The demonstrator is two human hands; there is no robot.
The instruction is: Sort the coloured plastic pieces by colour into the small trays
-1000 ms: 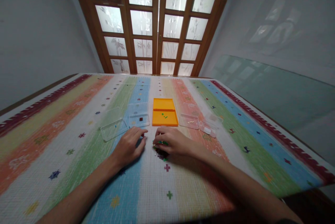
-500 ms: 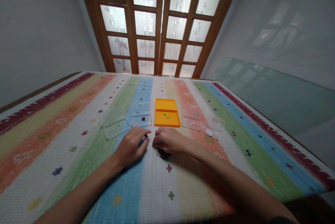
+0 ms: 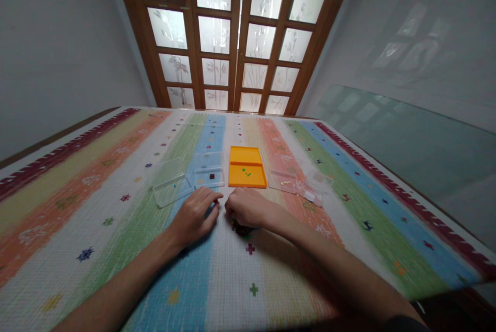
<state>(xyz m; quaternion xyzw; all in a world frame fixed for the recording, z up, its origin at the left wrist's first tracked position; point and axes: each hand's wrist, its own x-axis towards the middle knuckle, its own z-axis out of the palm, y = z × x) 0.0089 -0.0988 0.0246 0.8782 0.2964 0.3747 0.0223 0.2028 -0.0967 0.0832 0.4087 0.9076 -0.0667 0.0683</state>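
Observation:
My right hand [image 3: 245, 207] is over a small heap of dark little pieces [image 3: 242, 230], its fingers curled and pressed together; whatever is between the fingertips is hidden. To its left, my left hand [image 3: 199, 212] rests on the striped cloth, thumb and fingers apart, holding nothing that I can see. Just beyond the hands lies an open orange case [image 3: 248, 181] with a few tiny green pieces [image 3: 247, 172] inside. A clear plastic box [image 3: 201, 185] left of the case has a dark square piece [image 3: 212, 176] in it.
Another clear box [image 3: 163, 204] stands farther left with a tiny blue piece. On the right, a clear box [image 3: 276, 187] has small pale pieces [image 3: 285, 183], and a smaller box [image 3: 315, 202] with a white label adjoins it. The striped tablecloth [image 3: 228, 280] runs toward glass-paned doors.
My right hand has shifted very slightly left and turned over the dark heap, with its fingers tucked further under. My left hand and the boxes are unmoved.

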